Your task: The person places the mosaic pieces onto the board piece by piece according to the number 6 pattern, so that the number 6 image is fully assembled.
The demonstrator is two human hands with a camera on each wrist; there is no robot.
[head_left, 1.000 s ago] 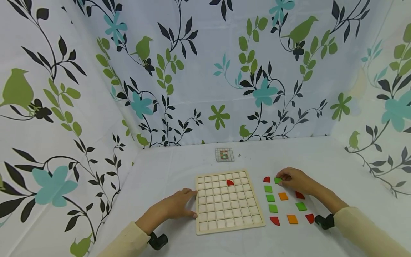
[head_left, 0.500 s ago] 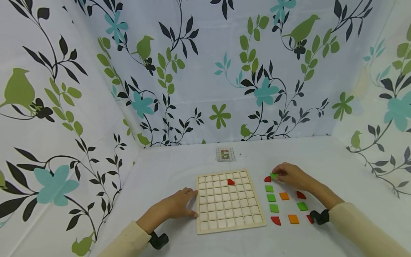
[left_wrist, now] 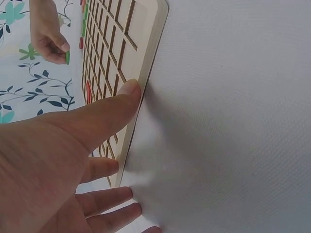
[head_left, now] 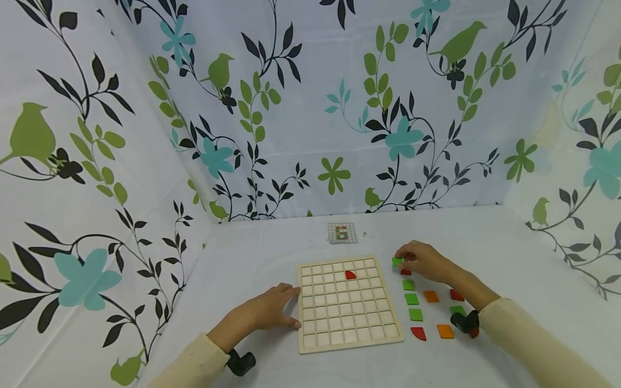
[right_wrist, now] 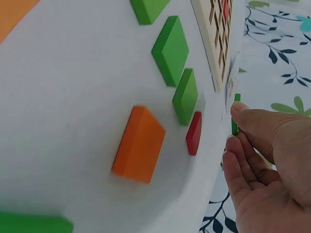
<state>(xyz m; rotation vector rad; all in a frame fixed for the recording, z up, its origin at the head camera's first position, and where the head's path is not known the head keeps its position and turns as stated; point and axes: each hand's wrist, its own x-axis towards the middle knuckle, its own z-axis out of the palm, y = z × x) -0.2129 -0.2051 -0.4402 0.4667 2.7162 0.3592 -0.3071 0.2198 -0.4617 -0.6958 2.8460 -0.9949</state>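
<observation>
My right hand (head_left: 427, 261) pinches a green square tile (head_left: 397, 262) between thumb and fingertips, held above the table beyond the upper right corner of the wooden grid board (head_left: 330, 345). In the right wrist view, that green tile (right_wrist: 236, 116) shows edge-on. One red quarter-circle tile (head_left: 351, 275) lies in a cell near the board's top. My left hand (head_left: 271, 308) rests at the board's left edge. Seen from the left wrist, the thumb (left_wrist: 112, 109) lies on the wooden rim and the other fingers stretch out along the side.
Right of the board lie loose tiles: a column of green squares (head_left: 411, 299), orange squares (head_left: 430, 296) and red quarter circles (head_left: 419, 333). Some are partly hidden under my right arm. A small card (head_left: 342, 233) with a coloured grid pattern lies behind the board. Patterned curtains surround the white table.
My right hand has lifted the green tile from the table and carried it left, past the red tile toward the board. My left hand has stayed at the board's edge.
</observation>
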